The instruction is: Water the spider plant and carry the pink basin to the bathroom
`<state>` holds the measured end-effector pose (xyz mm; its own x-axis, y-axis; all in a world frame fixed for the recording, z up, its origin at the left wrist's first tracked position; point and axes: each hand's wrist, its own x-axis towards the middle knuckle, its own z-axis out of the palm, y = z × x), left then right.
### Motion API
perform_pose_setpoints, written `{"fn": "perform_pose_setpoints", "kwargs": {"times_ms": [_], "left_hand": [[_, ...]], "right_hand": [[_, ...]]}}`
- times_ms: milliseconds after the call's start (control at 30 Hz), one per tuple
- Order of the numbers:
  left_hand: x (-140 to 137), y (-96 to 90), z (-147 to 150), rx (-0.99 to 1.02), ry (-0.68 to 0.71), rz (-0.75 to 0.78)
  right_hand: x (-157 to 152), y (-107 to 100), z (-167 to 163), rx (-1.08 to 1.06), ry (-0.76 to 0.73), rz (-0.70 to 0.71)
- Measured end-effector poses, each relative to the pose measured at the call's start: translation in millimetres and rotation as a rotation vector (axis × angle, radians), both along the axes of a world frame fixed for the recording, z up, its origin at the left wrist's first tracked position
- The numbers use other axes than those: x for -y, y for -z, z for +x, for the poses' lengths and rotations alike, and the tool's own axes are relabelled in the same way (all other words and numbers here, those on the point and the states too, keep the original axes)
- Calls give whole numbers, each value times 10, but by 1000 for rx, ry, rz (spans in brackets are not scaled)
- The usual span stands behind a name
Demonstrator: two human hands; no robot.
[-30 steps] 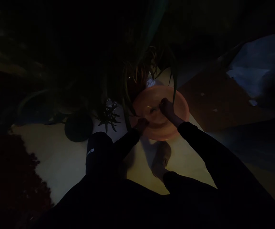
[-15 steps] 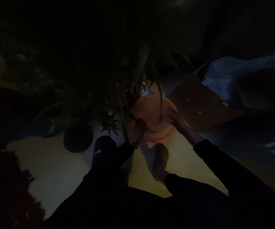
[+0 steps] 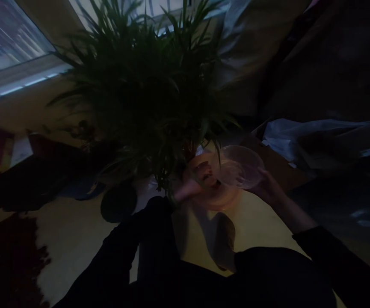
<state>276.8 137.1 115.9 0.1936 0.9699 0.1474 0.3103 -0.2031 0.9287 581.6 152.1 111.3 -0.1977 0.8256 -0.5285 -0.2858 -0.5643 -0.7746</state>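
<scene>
A round orange-brown plant saucer (image 3: 217, 203) lies on the floor in front of my feet, under the overhanging leaves. My left hand (image 3: 203, 173) reaches over its inside from the left, fingers stretched out and partly blurred; nothing shows in them. A clear, shallow round plastic dish (image 3: 247, 164) is tilted above the saucer's right side. My right hand (image 3: 266, 186) grips this dish by its right edge. A large, leafy green plant (image 3: 152, 81) stands just beyond, its base mostly hidden by foliage.
A dark round object (image 3: 119, 203) sits on the floor to the left. A dark red shaggy rug (image 3: 8, 261) covers the lower left. Cardboard (image 3: 287, 171) and crumpled plastic sheeting (image 3: 279, 137) lie at right. A window (image 3: 11, 38) is at upper left.
The view has tilted up, bringing in the window and more of the plant. My right hand now holds up the clear dish, lifted and tilted right; before, it was at the saucer's right side.
</scene>
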Motion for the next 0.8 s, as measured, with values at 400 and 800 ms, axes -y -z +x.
{"fn": "perform_pose_setpoints", "kwargs": {"times_ms": [400,800], "left_hand": [[-1382,-1249,-484,-1109,343,552],[-1221,-1142,-1726,-1268,248,538]], "right_hand": [[146,-466,-186,47,111,-87],[-292,-1273,-1024,27,-59,-15]]}}
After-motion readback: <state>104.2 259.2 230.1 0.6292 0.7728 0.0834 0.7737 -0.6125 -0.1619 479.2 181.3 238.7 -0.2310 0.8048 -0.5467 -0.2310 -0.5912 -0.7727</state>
